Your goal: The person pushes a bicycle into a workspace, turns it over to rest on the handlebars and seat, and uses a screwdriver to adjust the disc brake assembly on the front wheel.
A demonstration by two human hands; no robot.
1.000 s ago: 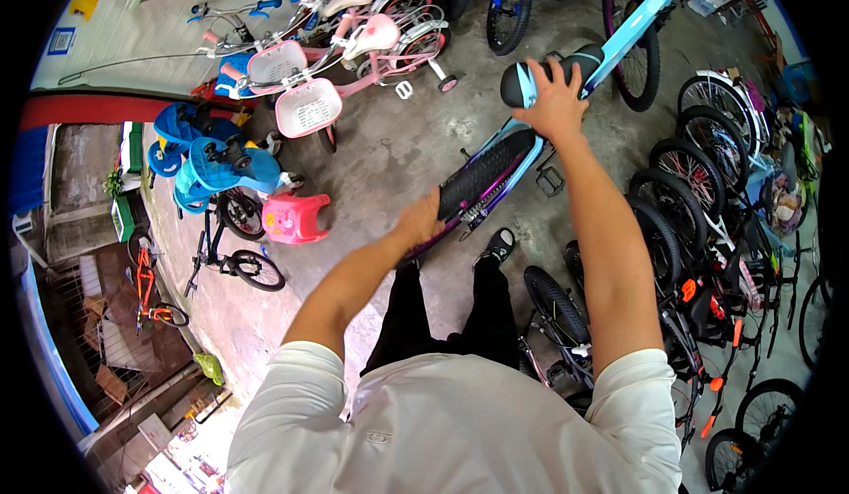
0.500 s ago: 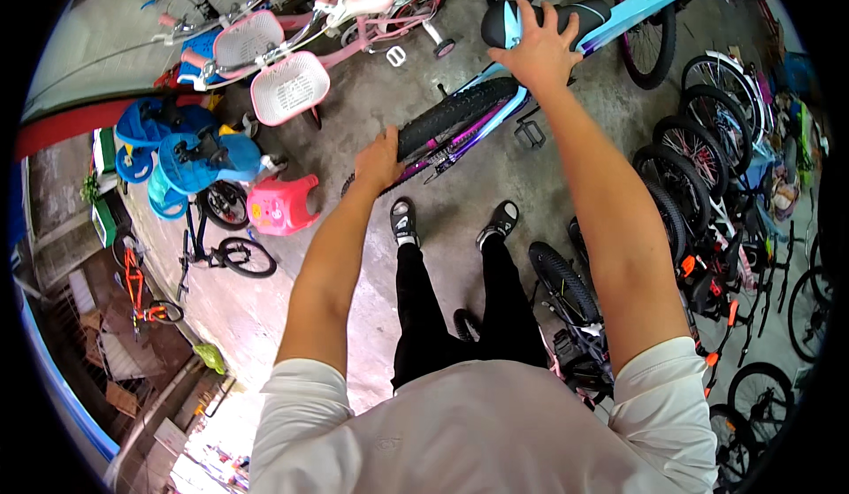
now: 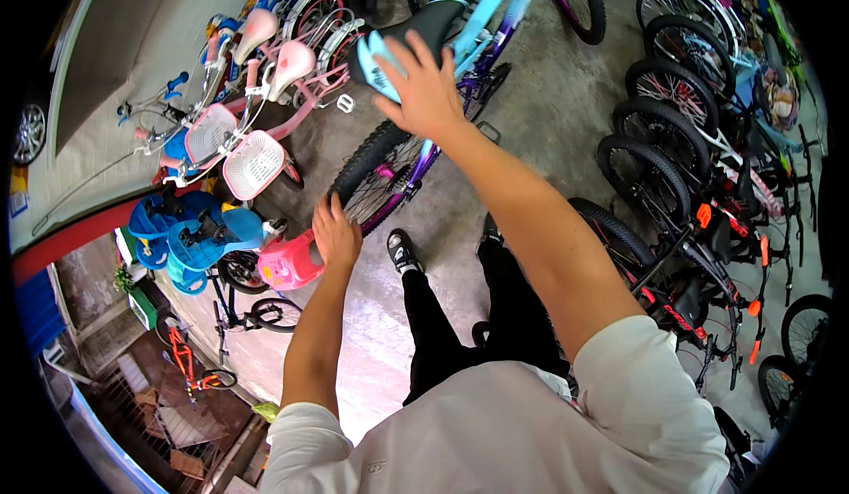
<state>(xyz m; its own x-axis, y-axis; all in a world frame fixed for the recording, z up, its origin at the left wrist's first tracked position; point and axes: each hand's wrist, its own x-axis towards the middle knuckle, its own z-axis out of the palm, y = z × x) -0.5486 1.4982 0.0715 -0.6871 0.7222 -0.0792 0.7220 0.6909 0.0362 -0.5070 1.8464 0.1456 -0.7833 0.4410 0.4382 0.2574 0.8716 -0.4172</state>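
A bicycle with a light-blue and purple frame (image 3: pixel 497 7) stands in front of me, its rear end toward me. My right hand (image 3: pixel 423 91) lies over the back of its black and light-blue saddle (image 3: pixel 429 21), fingers spread. My left hand (image 3: pixel 338 236) is at the near end of the black rear tyre (image 3: pixel 371 153), fingers stretched out along it; whether they press on the tread is hard to see. Past my right wrist, a pedal (image 3: pixel 488 131) sticks out. My forearm and hand cover part of the rear frame.
Pink children's bicycles with white baskets (image 3: pixel 254 171) stand at the left. Below them are blue plastic seats (image 3: pixel 217 239), a pink plastic stool (image 3: pixel 287 266) and a small black bicycle (image 3: pixel 274 314). Parked bicycles (image 3: pixel 659 176) line the right side. My sandalled foot (image 3: pixel 404 251) is on the concrete floor.
The bicycle's saddle and rear wheel have shifted left in view, and its frame points more steeply upward. Both hands have moved left with it; the surroundings have turned as my head moved.
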